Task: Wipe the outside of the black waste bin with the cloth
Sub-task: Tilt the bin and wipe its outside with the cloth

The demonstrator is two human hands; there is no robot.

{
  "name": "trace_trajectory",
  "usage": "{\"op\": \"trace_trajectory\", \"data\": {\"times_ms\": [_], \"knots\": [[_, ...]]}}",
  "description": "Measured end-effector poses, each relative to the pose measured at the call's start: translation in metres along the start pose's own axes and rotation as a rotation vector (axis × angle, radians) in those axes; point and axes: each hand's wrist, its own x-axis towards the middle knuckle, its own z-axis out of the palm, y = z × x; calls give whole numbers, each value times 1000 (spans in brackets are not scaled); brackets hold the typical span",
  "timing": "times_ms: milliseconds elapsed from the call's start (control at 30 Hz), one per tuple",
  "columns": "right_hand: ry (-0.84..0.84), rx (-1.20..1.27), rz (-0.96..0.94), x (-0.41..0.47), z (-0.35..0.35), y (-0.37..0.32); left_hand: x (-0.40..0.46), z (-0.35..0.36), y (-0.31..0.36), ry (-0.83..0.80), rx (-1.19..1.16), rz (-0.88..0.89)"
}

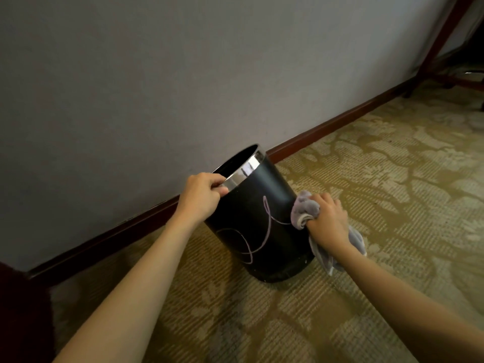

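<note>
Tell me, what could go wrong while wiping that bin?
The bin is tipped toward the wall, held only by the left hand pinching its shiny rim; if that grip slips, it could topple or roll on the carpet. The cloth in the right hand has a loose tail hanging down, which might drag on the carpet and pick up dirt.

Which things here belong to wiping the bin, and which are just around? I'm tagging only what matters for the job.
Part of the job:
black waste bin, tilted on the carpet
cloth, bunched against the bin's side
left hand, gripping the bin's silver rim
right hand, gripping the cloth

Just around:
patterned carpet
wall
dark wooden skirting board
wooden furniture legs
</note>
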Motion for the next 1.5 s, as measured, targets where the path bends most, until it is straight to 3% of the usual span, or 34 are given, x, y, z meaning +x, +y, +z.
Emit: {"op": "trace_trajectory", "data": {"times_ms": [100, 300, 633, 733, 1033, 1200, 1400, 1500], "knots": [[-122, -109, 113, -9, 3, 24, 1, -8, -9, 20, -35, -51], [-120, -116, 163, 1, 3, 11, -4, -9, -13, 22, 3, -34], [171, 333, -105, 42, -31, -86, -7, 16, 14, -33, 6, 132], [79, 396, -96, 43, -35, -73, -5, 14, 11, -30, -36, 116], [-196, -20, 90, 4, 1, 22, 1, -4, -19, 70, -111, -25], [-75, -36, 170, 5, 3, 5, -3, -1, -13, 68, -82, -45], [131, 177, -145, 26, -15, -59, -14, 11, 17, -13, 5, 78], [124, 337, -124, 33, -22, -75, -15, 17, 26, -10, 24, 105]]}}
